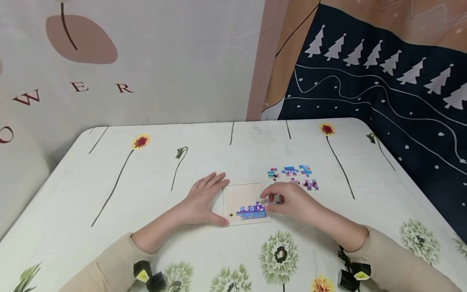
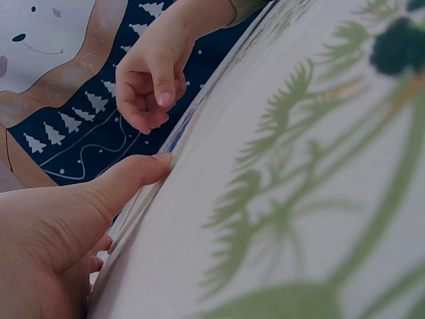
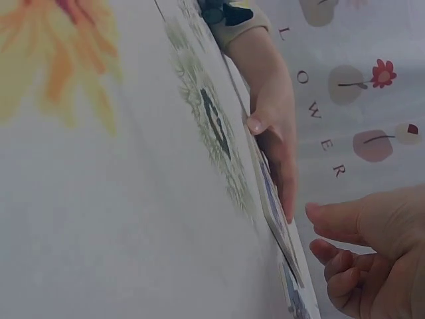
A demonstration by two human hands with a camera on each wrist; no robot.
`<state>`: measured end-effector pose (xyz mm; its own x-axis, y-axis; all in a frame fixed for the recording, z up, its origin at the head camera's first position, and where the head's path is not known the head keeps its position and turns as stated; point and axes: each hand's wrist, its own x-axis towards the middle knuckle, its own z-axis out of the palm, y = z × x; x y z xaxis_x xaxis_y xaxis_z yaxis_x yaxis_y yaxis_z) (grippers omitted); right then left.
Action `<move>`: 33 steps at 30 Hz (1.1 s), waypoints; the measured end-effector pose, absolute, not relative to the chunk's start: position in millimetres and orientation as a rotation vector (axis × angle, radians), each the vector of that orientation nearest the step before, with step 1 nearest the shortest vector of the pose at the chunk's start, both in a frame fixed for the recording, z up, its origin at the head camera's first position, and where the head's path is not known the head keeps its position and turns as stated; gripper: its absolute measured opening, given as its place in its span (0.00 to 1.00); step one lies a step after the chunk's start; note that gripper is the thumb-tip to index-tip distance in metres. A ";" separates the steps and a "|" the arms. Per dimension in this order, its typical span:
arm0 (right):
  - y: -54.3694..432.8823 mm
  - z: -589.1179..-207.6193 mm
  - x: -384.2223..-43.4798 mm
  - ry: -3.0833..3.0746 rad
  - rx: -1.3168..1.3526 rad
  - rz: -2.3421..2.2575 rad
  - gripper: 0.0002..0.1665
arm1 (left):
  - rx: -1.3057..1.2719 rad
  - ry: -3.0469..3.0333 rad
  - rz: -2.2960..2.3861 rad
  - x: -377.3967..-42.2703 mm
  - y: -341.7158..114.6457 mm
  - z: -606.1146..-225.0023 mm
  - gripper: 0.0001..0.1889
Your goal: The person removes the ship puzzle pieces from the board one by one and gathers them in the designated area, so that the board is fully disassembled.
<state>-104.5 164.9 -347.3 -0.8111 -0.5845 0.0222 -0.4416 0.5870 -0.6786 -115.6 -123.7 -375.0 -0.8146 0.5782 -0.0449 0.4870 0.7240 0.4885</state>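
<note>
A shallow puzzle tray point(image 1: 242, 192) lies on the table, with joined purple and blue jigsaw pieces point(image 1: 251, 211) along its lower right part. My left hand point(image 1: 206, 198) rests at the tray's left side, fingers spread and straight. Its thumb point(image 2: 136, 171) touches the near left corner. Over the tray's right edge hovers my right hand point(image 1: 292, 200), its fingers loosely bent. In the right wrist view, a gap shows between the thumb point(image 3: 339, 219) and fingers of this hand, with nothing in it. A small jigsaw piece point(image 1: 278, 202) peeks out under the right hand.
Several loose jigsaw pieces point(image 1: 290, 170) lie beyond the right hand, one partly hidden by it. A white flower-print cloth point(image 1: 153, 174) covers the table. Behind stand a pale printed backdrop point(image 1: 189, 61) and a dark one with white trees point(image 1: 365, 81).
</note>
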 end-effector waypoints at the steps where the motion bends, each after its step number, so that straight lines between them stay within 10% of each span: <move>1: 162.7 -346.9 -104.5 2.608 -0.871 -1.034 0.15 | 0.855 2.734 0.694 -115.6 -123.9 -375.4 0.57; 33: 131.1 -358.3 -107.2 2.563 -0.964 -0.890 0.15 | 0.852 2.729 0.711 -116.2 -124.8 -377.0 0.57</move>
<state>-107.2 131.1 -358.3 -0.7454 -0.6661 -0.0272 -0.5059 0.5917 -0.6276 -116.2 -124.8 -377.0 -0.8151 0.5778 -0.0419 0.4839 0.7189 0.4991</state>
